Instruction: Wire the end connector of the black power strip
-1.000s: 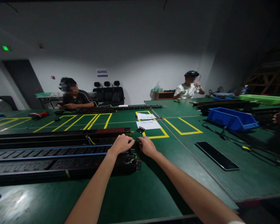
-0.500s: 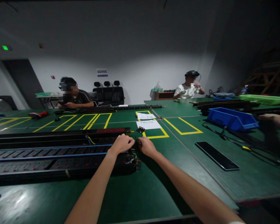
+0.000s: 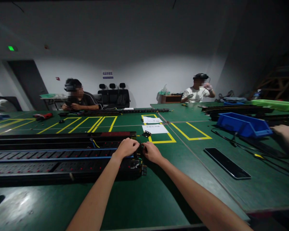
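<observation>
Long black power strips (image 3: 82, 165), with rows of sockets and small red dots, lie side by side on the green table. My left hand (image 3: 127, 149) is closed over the right end of one strip, knuckles up. Just right of that end, my right hand (image 3: 153, 152) is closed in a pinch; a thin dark piece shows at its fingertips, too small to name. Between the hands, green-yellow wire and the strip's open end are partly hidden. Beyond them sits a small black bracket with holes (image 3: 146, 134). A yellow and blue wire (image 3: 95, 144) sticks out farther left.
At right lie a phone (image 3: 227, 163), black cables (image 3: 233, 141) and a blue bin (image 3: 244, 124), with another person's hand (image 3: 285, 133) beside it. Paper sheets (image 3: 154, 129) lie on yellow tape. A red tool (image 3: 43, 116) lies far left. Two people sit across the table.
The view has turned slightly left, so the surroundings sit farther right in the picture. My hands keep nearly the same pose at the strip's end.
</observation>
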The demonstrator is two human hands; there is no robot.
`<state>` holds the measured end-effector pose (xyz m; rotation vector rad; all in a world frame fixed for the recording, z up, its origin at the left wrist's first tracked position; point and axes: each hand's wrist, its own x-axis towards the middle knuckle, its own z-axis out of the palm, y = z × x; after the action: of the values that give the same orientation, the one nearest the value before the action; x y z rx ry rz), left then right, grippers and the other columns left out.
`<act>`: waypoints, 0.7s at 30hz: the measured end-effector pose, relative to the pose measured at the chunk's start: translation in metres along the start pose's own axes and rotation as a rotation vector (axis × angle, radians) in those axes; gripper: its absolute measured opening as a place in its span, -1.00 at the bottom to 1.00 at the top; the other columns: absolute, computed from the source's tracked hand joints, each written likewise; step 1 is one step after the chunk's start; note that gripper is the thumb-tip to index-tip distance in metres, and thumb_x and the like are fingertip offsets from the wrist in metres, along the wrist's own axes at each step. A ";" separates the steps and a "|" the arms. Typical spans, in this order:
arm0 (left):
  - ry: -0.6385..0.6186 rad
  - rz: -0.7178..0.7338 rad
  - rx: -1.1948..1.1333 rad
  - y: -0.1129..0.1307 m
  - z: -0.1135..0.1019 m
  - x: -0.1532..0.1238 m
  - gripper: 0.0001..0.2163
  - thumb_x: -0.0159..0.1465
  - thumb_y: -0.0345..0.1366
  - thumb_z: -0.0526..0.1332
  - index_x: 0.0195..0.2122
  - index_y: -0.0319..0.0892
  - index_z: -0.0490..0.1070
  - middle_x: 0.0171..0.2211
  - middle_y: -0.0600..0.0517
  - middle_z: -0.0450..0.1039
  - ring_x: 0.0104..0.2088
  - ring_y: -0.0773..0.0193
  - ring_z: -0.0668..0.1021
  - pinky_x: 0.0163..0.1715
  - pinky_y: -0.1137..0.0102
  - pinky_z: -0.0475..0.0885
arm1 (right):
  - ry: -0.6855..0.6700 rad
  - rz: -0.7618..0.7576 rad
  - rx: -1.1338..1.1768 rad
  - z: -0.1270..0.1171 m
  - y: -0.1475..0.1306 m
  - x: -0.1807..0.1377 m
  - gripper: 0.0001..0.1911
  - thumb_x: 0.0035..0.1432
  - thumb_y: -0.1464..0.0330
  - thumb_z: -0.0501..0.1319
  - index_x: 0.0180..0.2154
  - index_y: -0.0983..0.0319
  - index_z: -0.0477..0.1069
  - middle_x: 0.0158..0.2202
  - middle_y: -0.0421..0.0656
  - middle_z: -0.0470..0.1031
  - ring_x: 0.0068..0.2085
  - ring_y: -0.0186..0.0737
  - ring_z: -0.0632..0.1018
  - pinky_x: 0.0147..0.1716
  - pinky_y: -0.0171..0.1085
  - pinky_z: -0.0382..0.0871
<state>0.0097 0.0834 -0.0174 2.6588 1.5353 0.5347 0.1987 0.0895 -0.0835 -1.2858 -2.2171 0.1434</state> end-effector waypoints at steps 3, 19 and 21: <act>-0.001 0.002 0.035 0.000 0.001 -0.002 -0.66 0.35 -0.18 0.03 -0.45 -0.09 0.53 -0.35 -0.02 0.61 -0.26 0.15 0.57 -0.21 0.40 0.32 | 0.024 0.018 0.068 0.003 0.001 0.000 -0.59 0.14 0.48 0.13 0.05 0.28 0.44 -0.16 -0.01 0.55 -0.12 -0.10 0.50 -0.14 -0.27 0.28; 0.041 -0.110 0.107 0.005 -0.001 -0.010 -0.68 0.42 -0.21 -0.06 -0.19 -0.10 0.49 -0.24 -0.07 0.60 -0.19 0.08 0.62 -0.15 0.31 0.43 | 0.001 -0.055 0.361 0.013 0.002 0.002 -0.50 0.15 0.40 0.09 0.14 0.33 0.36 -0.29 -0.05 0.59 -0.35 -0.15 0.55 -0.30 -0.21 0.40; 0.046 -0.124 0.106 0.006 -0.001 -0.011 -0.68 0.42 -0.19 -0.05 -0.20 -0.10 0.50 -0.23 -0.08 0.60 -0.18 0.09 0.62 -0.13 0.30 0.43 | 0.006 -0.073 0.350 0.016 0.004 0.001 -0.49 0.16 0.40 0.09 0.15 0.32 0.36 -0.26 -0.03 0.59 -0.31 -0.12 0.55 -0.26 -0.18 0.42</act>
<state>0.0098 0.0706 -0.0183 2.6201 1.7758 0.5250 0.1930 0.0957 -0.0975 -1.0107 -2.1134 0.4755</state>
